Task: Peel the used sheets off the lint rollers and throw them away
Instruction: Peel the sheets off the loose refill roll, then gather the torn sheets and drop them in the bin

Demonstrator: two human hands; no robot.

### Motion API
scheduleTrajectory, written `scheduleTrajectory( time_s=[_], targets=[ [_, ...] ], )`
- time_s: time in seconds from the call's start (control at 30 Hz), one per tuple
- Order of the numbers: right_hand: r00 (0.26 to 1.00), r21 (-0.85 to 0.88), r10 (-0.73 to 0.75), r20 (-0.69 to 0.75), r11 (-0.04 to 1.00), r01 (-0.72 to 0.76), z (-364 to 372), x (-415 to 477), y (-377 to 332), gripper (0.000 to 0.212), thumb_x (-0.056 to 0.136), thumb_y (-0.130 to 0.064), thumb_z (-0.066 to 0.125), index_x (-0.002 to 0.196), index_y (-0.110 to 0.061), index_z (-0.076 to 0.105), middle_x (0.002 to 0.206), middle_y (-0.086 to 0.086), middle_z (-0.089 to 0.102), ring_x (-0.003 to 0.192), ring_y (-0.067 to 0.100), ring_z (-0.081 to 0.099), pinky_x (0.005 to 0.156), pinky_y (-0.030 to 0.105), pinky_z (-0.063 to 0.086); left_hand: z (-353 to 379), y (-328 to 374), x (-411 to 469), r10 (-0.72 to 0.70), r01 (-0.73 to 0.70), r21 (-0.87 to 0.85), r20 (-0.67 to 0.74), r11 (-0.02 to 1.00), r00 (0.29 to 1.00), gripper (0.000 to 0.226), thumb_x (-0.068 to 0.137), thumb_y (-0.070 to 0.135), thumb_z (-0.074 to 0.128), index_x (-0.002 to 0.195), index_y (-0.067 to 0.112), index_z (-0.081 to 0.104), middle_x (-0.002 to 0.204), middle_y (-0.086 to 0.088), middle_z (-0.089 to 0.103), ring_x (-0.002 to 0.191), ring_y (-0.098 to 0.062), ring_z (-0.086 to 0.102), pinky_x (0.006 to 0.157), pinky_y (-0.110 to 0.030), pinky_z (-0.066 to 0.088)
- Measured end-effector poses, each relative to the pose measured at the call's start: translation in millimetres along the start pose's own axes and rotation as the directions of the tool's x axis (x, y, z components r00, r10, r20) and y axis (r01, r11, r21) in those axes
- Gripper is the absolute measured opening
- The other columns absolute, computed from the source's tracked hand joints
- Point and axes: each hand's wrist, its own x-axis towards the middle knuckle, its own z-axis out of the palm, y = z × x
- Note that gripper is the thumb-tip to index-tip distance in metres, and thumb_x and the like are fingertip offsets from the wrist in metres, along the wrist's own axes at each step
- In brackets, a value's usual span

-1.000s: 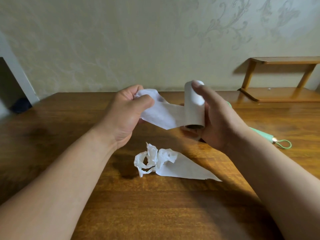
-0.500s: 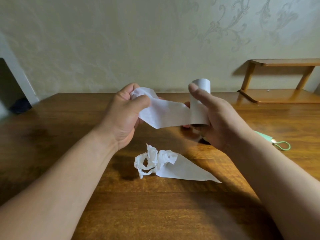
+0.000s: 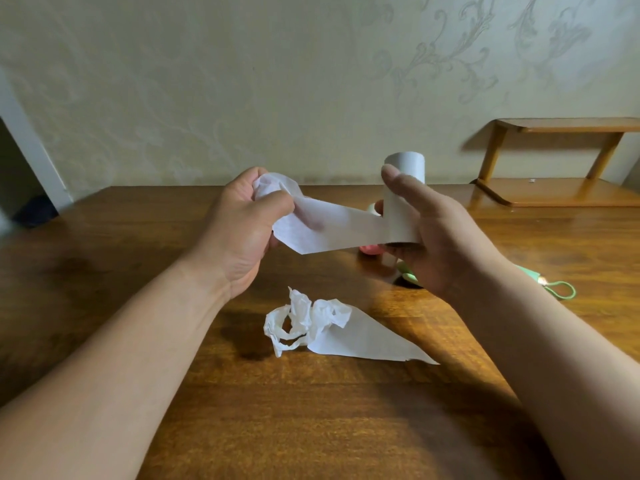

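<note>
roll: upright above the table, gripped in the right hand. sheet: stretches leftward from the roll, its far end bunched in the left hand's curled fingers. crumpled sheet: on the table below the roll. green handle: right of the roll.

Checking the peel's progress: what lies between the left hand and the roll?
In the head view, a half-peeled sheet spans from left hand to roll.
</note>
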Motion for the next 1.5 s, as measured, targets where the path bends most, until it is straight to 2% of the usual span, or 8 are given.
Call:
scheduleTrajectory(
  time_s=[0.2, 0.7, 0.8, 0.97, 1.2, 1.3, 1.43, 1.5],
  targets=[
    [0.994, 0.054, -0.085, -0.073, 0.995, 0.089, -4, 6, -2, 0.038, 0.099, -0.040, 0.079, 0.114, -0.008, 0.066, 0.101, 0.014, 0.077, 0.091, 0.028, 0.077, 0.087, 0.053, 0.067, -3, 2, 2, 0.013, -0.013, 0.002, -0.035, 1.000, 0.999, 0.036, 0.078, 0.011, 0.063, 0.100, -0.012, 0.045, 0.100, -0.007, 0.044, 0.098, -0.027, 0.038, 0.086, -0.048, 0.030],
    [0.994, 0.165, -0.062, -0.089, 0.983, 0.076, -21, 11, -17, 0.063, 0.103, -0.051, 0.069, 0.147, -0.007, 0.059, 0.124, 0.018, 0.074, 0.096, 0.027, 0.082, 0.084, 0.041, 0.068, -17, 1, 16, -0.009, 0.004, -0.034, -0.159, 0.999, 0.987, 0.015, 0.075, 0.013, 0.061, 0.074, 0.025, 0.052, 0.082, 0.000, 0.050, 0.094, -0.023, 0.047, 0.075, -0.039, 0.037],
    [0.991, -0.120, -0.117, -0.071, 0.987, 0.107, -19, 4, -18, 0.054, 0.104, -0.053, 0.061, 0.140, -0.014, 0.061, 0.120, 0.020, 0.073, 0.091, 0.025, 0.076, 0.076, 0.039, 0.061, -23, 0, 21, -0.008, 0.006, -0.007, -0.238, 1.000, 0.971, 0.006, 0.077, 0.019, 0.061, 0.082, 0.022, 0.060, 0.091, -0.005, 0.061, 0.096, -0.024, 0.060, 0.081, -0.040, 0.046],
    [0.924, -0.816, -0.335, 0.184, 0.473, 0.334, 6, -9, 13, 0.035, 0.096, -0.040, 0.072, 0.119, -0.022, 0.052, 0.095, 0.002, 0.069, 0.073, 0.014, 0.073, 0.056, 0.039, 0.062, -30, -2, 27, -0.070, 0.013, -0.186, -0.301, 0.982, 0.951, 0.034, 0.092, 0.040, 0.053, 0.077, 0.011, 0.064, 0.071, 0.006, 0.058, 0.077, -0.015, 0.062, 0.070, -0.034, 0.050],
    [0.902, -0.886, -0.145, 0.408, -0.300, 0.353, 15, 3, 31, 0.051, 0.103, -0.067, 0.051, 0.139, -0.034, 0.067, 0.137, 0.003, 0.063, 0.129, 0.033, 0.050, 0.112, 0.047, 0.036, -28, 4, 20, -0.101, 0.015, -0.279, -0.296, 0.960, 0.950, 0.017, 0.105, 0.031, 0.058, 0.101, 0.019, 0.070, 0.108, -0.008, 0.074, 0.110, -0.026, 0.074, 0.083, -0.040, 0.065],
    [0.917, -0.933, -0.179, 0.356, -0.119, 0.339, 10, 2, 21, 0.070, 0.099, -0.071, 0.053, 0.156, -0.030, 0.051, 0.153, 0.003, 0.057, 0.144, 0.032, 0.046, 0.115, 0.046, 0.038, -17, 4, 14, -0.065, 0.042, -0.203, -0.107, 0.978, 0.992, 0.021, 0.114, 0.026, 0.050, 0.101, 0.021, 0.066, 0.114, -0.009, 0.068, 0.114, -0.027, 0.072, 0.080, -0.039, 0.064],
    [0.911, -0.645, -0.235, 0.339, 0.647, 0.407, -2, -7, 2, 0.069, 0.090, -0.042, 0.061, 0.158, -0.040, 0.050, 0.146, -0.016, 0.068, 0.124, 0.002, 0.067, 0.090, 0.027, 0.058, -9, 12, 6, -0.020, 0.028, -0.235, 0.039, 0.972, 0.999, 0.034, 0.114, 0.020, 0.047, 0.086, 0.023, 0.065, 0.091, 0.000, 0.078, 0.110, -0.024, 0.077, 0.081, -0.039, 0.064],
    [0.903, -0.471, -0.191, 0.386, 0.801, 0.371, -2, -7, 2, 0.062, 0.090, -0.034, 0.065, 0.151, -0.037, 0.057, 0.128, -0.013, 0.078, 0.104, 0.004, 0.077, 0.077, 0.026, 0.062, -4, 14, -2, -0.005, 0.024, -0.223, 0.084, 0.975, 0.996, 0.040, 0.112, 0.020, 0.049, 0.079, 0.026, 0.070, 0.091, -0.002, 0.079, 0.112, -0.029, 0.075, 0.086, -0.043, 0.062]
  ],
)
